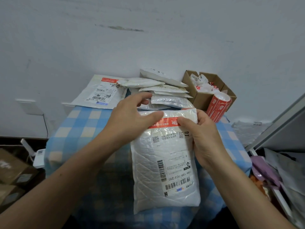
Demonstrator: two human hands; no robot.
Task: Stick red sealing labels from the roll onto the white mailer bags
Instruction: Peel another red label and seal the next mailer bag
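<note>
Bag [148, 171] lies in the middle of the table [77, 129]; it looks soft, light and padded, its film likely slippery. Red label [166, 123] spans its far end. Left hand [130, 118], fingers loose, thumbs the label down; right hand [206, 136] pinches the bag's far right corner, probably the surest hold.

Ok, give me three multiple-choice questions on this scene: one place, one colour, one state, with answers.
1. Where is the roll of red labels? A) at the cardboard box front B) on the floor C) inside that box
2. What colour is the tablecloth? A) green B) blue and white checks C) red
3. The mailer bag in the hands: A) bears a red label near its top B) unlabelled C) torn open
Answers: 1 A, it sits right before the box; 2 B, checks show left of the bag; 3 A, the red strip runs between the left hand and right hand.
</note>
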